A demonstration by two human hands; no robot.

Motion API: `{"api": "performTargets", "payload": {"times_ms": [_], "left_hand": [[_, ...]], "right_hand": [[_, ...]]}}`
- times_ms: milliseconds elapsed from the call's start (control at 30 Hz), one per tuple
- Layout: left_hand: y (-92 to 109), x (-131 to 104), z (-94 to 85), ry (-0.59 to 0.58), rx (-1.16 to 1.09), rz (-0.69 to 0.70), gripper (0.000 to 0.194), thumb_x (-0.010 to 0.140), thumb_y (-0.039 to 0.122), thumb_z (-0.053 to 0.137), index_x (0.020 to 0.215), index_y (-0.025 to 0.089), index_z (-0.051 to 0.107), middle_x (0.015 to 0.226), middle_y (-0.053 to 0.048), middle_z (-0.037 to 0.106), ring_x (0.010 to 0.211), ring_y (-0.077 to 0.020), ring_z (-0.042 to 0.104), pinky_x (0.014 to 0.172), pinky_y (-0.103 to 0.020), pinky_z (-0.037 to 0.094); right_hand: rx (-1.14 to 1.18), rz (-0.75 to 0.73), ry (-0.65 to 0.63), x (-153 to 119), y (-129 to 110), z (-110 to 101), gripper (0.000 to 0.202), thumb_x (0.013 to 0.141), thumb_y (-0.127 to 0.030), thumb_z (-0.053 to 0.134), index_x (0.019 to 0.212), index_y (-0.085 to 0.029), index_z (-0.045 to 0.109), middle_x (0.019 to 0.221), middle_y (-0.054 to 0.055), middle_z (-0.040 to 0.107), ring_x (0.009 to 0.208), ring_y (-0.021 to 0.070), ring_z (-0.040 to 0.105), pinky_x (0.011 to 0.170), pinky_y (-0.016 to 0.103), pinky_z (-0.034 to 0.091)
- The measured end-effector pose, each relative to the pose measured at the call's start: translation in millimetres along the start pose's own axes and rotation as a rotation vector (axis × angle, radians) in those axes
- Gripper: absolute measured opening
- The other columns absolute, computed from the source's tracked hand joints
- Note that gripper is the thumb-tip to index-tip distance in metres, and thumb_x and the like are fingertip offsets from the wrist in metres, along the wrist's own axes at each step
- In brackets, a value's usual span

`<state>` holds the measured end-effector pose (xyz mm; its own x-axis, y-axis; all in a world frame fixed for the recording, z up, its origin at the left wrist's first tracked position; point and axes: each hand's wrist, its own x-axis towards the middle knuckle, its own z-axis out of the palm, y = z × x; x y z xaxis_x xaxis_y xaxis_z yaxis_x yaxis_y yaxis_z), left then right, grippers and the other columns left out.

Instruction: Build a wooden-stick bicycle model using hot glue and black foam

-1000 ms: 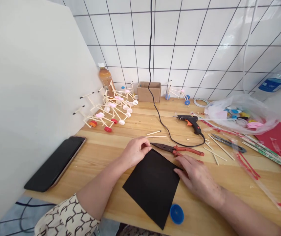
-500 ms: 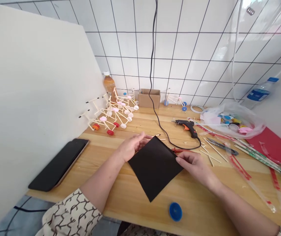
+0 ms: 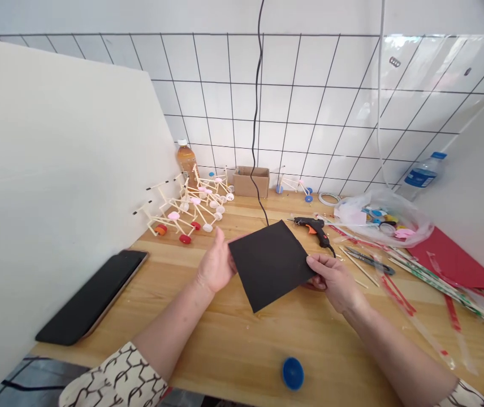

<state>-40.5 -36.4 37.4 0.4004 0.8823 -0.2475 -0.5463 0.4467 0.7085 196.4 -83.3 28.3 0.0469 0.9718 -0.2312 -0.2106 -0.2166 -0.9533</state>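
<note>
Black sheet up between both hands, above the wooden tabletop. Right hand pinching its right corner, thumb on top, fingers curled beneath. Left hand at the left corner, thumb raised and well apart, fingertips out of sight behind the sheet; cannot tell how closely pressed. On the clear bottle at back right, a blue label with white marking, too small to read. On the brown-drink bottle at back left, markings likewise illegible. Green printing on the pale strips at right, also unreadable. Just beyond the sheet, a black glue gun with orange trigger. Near the front edge, a blue cap.
</note>
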Motion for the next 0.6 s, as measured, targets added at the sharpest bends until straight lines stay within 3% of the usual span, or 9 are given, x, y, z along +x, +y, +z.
{"api": "performTargets", "payload": {"times_ms": [133, 233, 433, 600], "left_hand": [[-10.4, -7.2, 18.2, 0.1, 0.013, -0.01, 0.033, 0.077, 0.036, 0.059, 0.1, 0.013, 0.064, 0.099, -0.01, 0.069, 0.095, -0.0214, 0.063, 0.082, -0.029, 0.051], [-12.5, -11.1, 31.4, 0.149, 0.064, -0.037, 0.031, 0.07, 0.021, 0.068, 0.1, 0.014, 0.064, 0.103, -0.009, 0.068, 0.096, -0.021, 0.063, 0.083, -0.029, 0.051], [-16.3, -2.7, 52.9, 0.187, 0.142, -0.064, 0.035, 0.066, 0.017, 0.071, 0.1, 0.013, 0.065, 0.103, -0.01, 0.068, 0.095, -0.0231, 0.063, 0.08, -0.03, 0.053], [-23.3, 11.4, 51.8, 0.249, 0.139, -0.059, 0.03, 0.065, 0.016, 0.071, 0.095, 0.014, 0.067, 0.101, -0.008, 0.069, 0.094, -0.0224, 0.064, 0.073, -0.028, 0.054]], "right_hand": [[-0.025, -0.052, 0.056, 4.0, -4.9, 0.5, 0.032, 0.057, -0.042, 0.074, 0.061, -0.014, 0.059, 0.049, -0.006, 0.046, 0.04, 0.0029, 0.029, 0.039, 0.019, 0.015], [-0.031, -0.068, 0.067, 7.3, -8.5, -0.5, 0.031, 0.056, -0.042, 0.073, 0.061, -0.015, 0.058, 0.05, -0.005, 0.048, 0.041, 0.0037, 0.031, 0.039, 0.019, 0.016], [-0.011, -0.067, 0.076, 13.2, -14.8, -6.9, 0.032, 0.057, -0.043, 0.073, 0.061, -0.015, 0.057, 0.051, -0.004, 0.051, 0.04, 0.0033, 0.033, 0.039, 0.019, 0.017], [-0.159, -0.168, 0.13, 21.8, -21.3, -26.9, 0.035, 0.064, -0.05, 0.066, 0.063, -0.016, 0.058, 0.049, -0.005, 0.047, 0.042, 0.006, 0.036, 0.04, 0.02, 0.023]]}}
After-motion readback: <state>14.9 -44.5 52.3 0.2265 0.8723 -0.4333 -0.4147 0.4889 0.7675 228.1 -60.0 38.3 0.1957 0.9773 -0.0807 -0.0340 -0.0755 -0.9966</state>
